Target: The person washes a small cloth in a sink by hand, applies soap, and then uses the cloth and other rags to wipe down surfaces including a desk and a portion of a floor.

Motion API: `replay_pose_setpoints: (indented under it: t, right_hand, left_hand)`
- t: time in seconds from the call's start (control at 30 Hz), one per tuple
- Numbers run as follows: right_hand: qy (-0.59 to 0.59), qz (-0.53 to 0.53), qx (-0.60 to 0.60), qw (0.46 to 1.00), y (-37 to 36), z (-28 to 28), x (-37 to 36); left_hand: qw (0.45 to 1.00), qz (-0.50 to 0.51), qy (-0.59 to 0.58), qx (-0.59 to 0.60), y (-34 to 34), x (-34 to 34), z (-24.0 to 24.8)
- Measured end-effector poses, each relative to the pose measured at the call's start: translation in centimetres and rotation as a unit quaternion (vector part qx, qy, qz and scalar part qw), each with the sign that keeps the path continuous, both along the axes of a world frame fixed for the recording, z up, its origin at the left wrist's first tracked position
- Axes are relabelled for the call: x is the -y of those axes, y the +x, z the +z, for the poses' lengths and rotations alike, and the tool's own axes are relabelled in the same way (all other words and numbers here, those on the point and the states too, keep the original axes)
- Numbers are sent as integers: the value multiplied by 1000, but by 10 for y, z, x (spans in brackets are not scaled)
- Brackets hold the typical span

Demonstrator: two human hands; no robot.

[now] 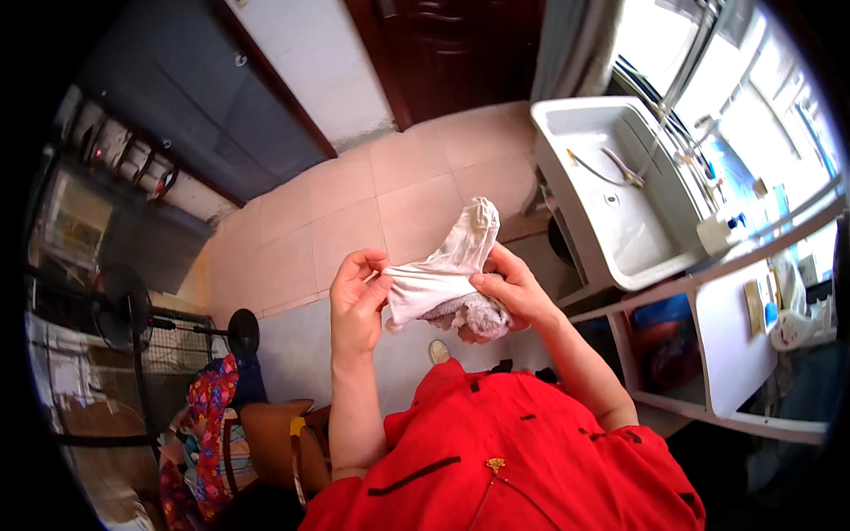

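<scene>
A white sock (pixel 443 261) is stretched between my two hands in front of my body, its toe pointing up and away to the right. My left hand (pixel 361 301) pinches the sock's open end between thumb and fingers. With the thumb on top, my right hand (pixel 509 288) grips the other side of the sock. A bunched greyish, fuzzy cloth piece (pixel 478 316) hangs just under the white sock, against my right palm and fingers; whether it is another sock I cannot tell.
At the right, a white sink (pixel 575 190) with a hose stands by a bright window. A white shelf unit (pixel 699 354) is below it. On the left are a barbell (pixel 190 327), a brown chair (pixel 274 442) and flowered cloth (pixel 208 407). Closed doors (pixel 204 97) stand beyond the tiled floor.
</scene>
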State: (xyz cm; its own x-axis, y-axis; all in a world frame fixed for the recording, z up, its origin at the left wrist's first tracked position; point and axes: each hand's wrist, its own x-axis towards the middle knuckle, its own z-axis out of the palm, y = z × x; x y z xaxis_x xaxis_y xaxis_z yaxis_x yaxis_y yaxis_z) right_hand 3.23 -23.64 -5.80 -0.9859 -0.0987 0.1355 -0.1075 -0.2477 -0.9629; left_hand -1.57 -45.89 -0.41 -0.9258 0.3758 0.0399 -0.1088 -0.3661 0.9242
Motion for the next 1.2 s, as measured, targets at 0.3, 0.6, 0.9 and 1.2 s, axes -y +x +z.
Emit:
replay_pose_setpoints:
  t: [0.3,0.6,0.9,1.2]
  right_hand:
    - [9,134,-10,991,-112,12,127]
    - [79,307,-17,948,-177,7,204]
    - [123,389,10,913,-233,-1,258]
    - [137,529,-44,836,-287,-8,280]
  left_hand:
    - [999,-36,22,-25,-59,140,27]
    - [980,159,-119,-6,-96,186,-1]
    - [910,398,-116,14,-79,224,-35]
    - [826,533,-182,-31,-84,162,-22]
